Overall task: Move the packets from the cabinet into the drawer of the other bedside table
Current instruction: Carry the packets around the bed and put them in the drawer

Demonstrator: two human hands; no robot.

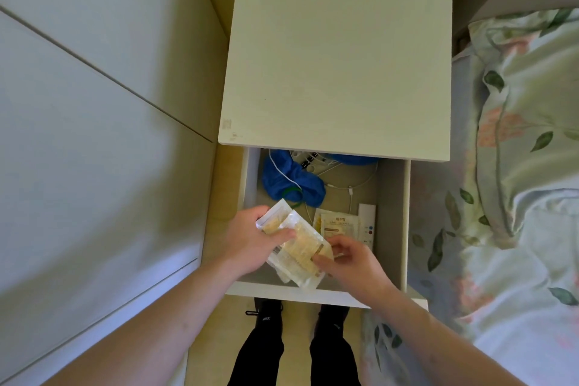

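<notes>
Below me a white bedside table (338,50) has its drawer (391,222) pulled out. My left hand (250,241) grips a small stack of clear packets with yellow contents (297,247) over the drawer's front left part. My right hand (347,260) pinches the lower right edge of the same stack. Another yellow and white packet (338,224) lies flat on the drawer floor just behind my right hand.
The back of the drawer holds a blue cloth (291,180), white cables (347,178) and a white remote-like item (367,222). A bed with floral bedding (517,166) is on the right, white cabinet panels (94,103) on the left. My feet (297,316) stand in front of the drawer.
</notes>
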